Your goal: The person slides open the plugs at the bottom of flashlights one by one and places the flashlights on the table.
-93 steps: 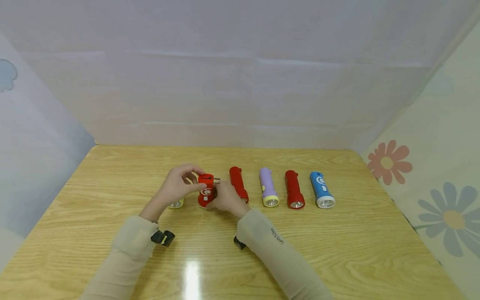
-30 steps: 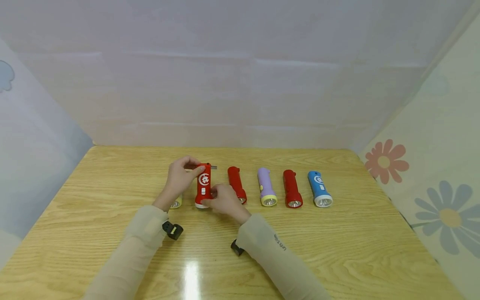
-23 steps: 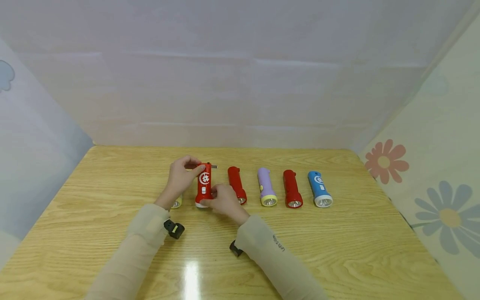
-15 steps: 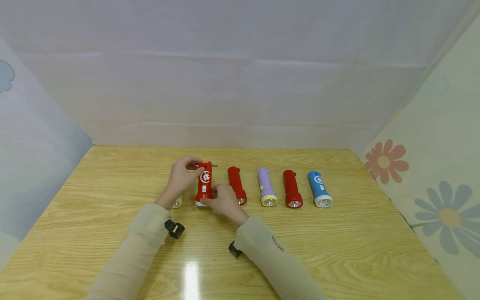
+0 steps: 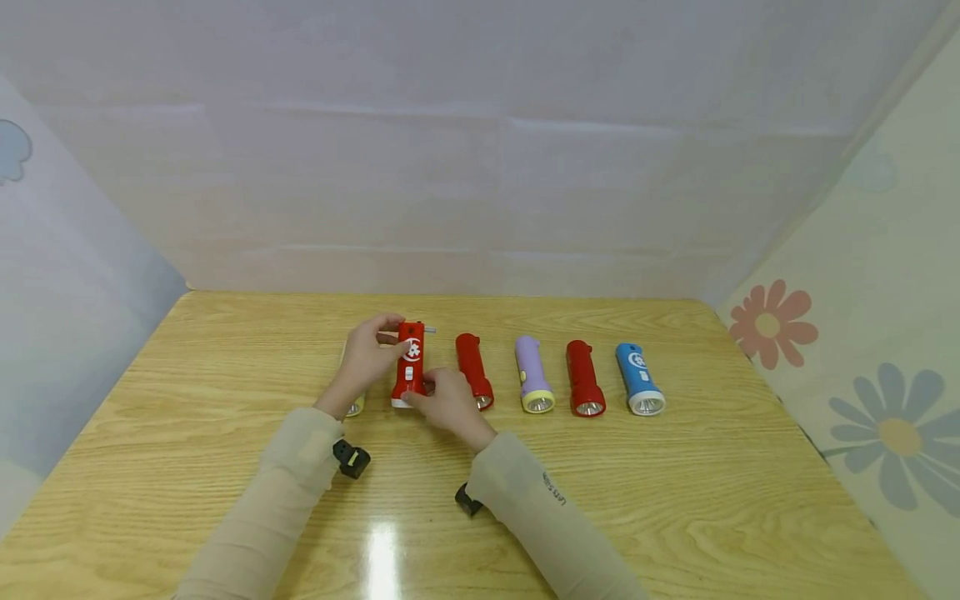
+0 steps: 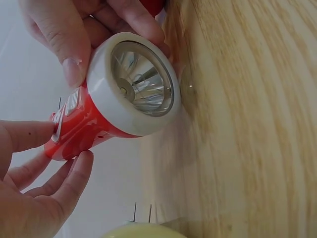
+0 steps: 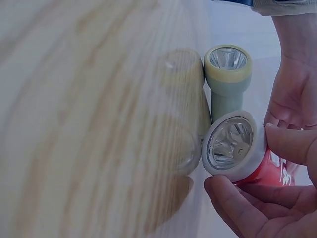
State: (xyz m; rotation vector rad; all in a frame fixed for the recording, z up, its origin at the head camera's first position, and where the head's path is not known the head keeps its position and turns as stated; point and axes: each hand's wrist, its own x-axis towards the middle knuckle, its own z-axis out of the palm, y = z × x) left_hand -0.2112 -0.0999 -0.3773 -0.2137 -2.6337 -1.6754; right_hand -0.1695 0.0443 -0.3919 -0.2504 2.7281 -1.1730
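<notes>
A red flashlight (image 5: 408,385) with a white lens rim and a white logo is between my two hands, its lens end toward me. My left hand (image 5: 366,354) grips the tail half, thumb on the logo. At the head end, my right hand (image 5: 453,408) pinches the rim, with the thumb on top. Slim metal plug prongs (image 5: 430,330) stick out to the right near the tail. Close over the tabletop, the white rim (image 7: 253,163) shows in the right wrist view. The left wrist view looks into the clear lens (image 6: 143,79).
Left of it lies a green flashlight with a yellow rim (image 7: 228,79), mostly behind my left hand in the head view. To the right on the wooden table (image 5: 675,500) lie a red flashlight (image 5: 472,367), a purple one (image 5: 531,367), another red one (image 5: 583,375) and a blue one (image 5: 637,375).
Three seconds ago the flashlight's tail end tipped toward the camera; now its length lies flatter. My right hand has shifted to the head end. Lately my left thumb has slid down onto the logo.
</notes>
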